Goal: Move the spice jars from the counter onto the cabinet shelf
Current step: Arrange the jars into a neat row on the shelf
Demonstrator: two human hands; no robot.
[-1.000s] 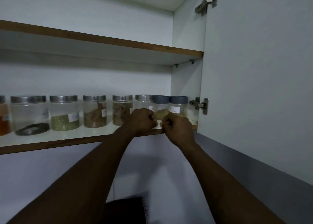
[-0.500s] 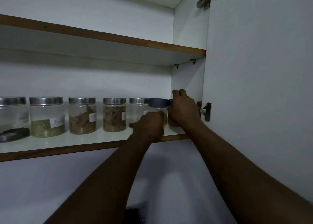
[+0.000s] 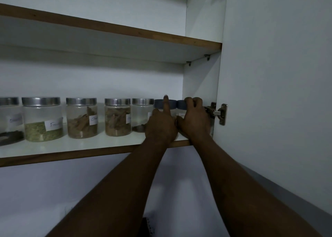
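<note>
Head view: both bare forearms reach up to the right end of the lower shelf (image 3: 80,145).
Left hand (image 3: 160,127): its back faces the camera, with the index finger straight up across the lid of the left blue-lidded jar (image 3: 159,104). The other fingers are tucked, and I cannot tell whether they grasp the jar.
Right hand (image 3: 195,122): fingers curl over the lid of the right blue-lidded jar (image 3: 181,104), grasping it near the cabinet's right wall.
Jars: both blue-lidded ones stand side by side on the shelf, with five silver-lidded jars (image 3: 117,118) lined up to their left.
Door: the cabinet door (image 3: 278,93) stands open at right, its hinge (image 3: 218,113) just beside the right hand.
</note>
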